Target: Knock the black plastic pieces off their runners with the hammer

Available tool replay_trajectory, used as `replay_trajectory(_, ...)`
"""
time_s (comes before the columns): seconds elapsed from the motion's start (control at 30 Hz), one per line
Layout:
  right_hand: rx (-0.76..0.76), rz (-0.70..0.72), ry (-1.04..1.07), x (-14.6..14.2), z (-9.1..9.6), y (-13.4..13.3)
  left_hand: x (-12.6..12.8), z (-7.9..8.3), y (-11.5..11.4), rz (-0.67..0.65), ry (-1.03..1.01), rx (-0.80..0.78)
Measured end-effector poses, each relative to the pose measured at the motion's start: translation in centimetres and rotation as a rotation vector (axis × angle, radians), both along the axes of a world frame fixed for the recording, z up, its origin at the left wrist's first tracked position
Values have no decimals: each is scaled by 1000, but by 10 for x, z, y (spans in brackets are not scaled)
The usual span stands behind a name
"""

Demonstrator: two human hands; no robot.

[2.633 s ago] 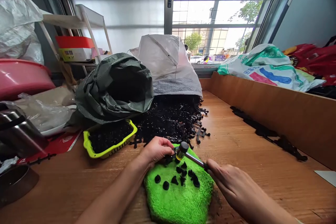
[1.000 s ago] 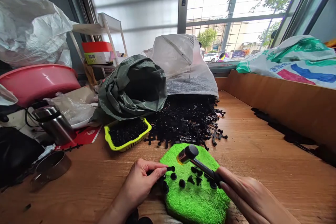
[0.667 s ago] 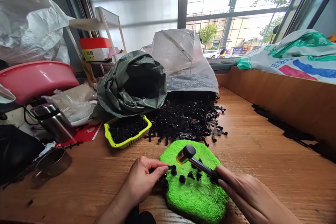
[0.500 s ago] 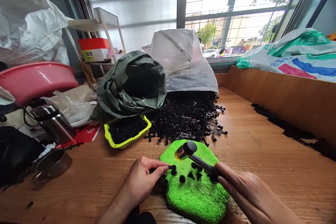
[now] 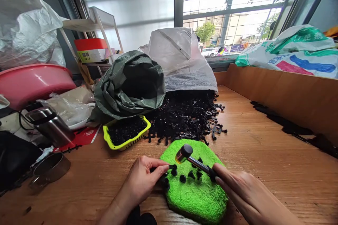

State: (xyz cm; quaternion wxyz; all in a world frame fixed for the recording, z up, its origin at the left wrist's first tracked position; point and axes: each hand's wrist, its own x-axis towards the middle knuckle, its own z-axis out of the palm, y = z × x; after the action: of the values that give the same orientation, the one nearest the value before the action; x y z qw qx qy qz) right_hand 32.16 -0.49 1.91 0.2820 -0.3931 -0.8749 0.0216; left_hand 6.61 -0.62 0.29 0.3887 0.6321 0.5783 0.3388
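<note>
At the bottom right of the frame, the right hand (image 5: 244, 193) is closed firmly around the end of the mallet's (image 5: 185, 152) slim metal handle, with the black head raised just above the towel. At the bottom centre, the left hand (image 5: 139, 182) pinches a small black plastic piece (image 5: 173, 166) between thumb and fingers, at the near-left edge of the green towel (image 5: 196, 198). More black pieces (image 5: 182, 178) lie scattered on the towel. They look light and stiff, small enough to skid away, so a fingertip pinch on the body seems safest. The mallet looks light and easy to handle from the handle's end, and the soft towel should give a little beneath it.

Beyond, on the wooden table (image 5: 264, 172), a yellow basket (image 5: 125, 143) holds more black parts. Behind it, a heap of black plastic (image 5: 182, 119) spills from under the white sack (image 5: 179, 56), beside the green sack (image 5: 129, 84). The heap looks tangled and likely to snag.
</note>
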Motion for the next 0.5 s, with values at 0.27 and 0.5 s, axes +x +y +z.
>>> replay_trajectory(0.27, -33, -74, 44, -1, -3, 0, -1, 0, -4, 3, -7, 21)
replay_trajectory(0.5, -33, -6, 47, -2, 7, 1, 1, 4, -6, 25, 78, 39)
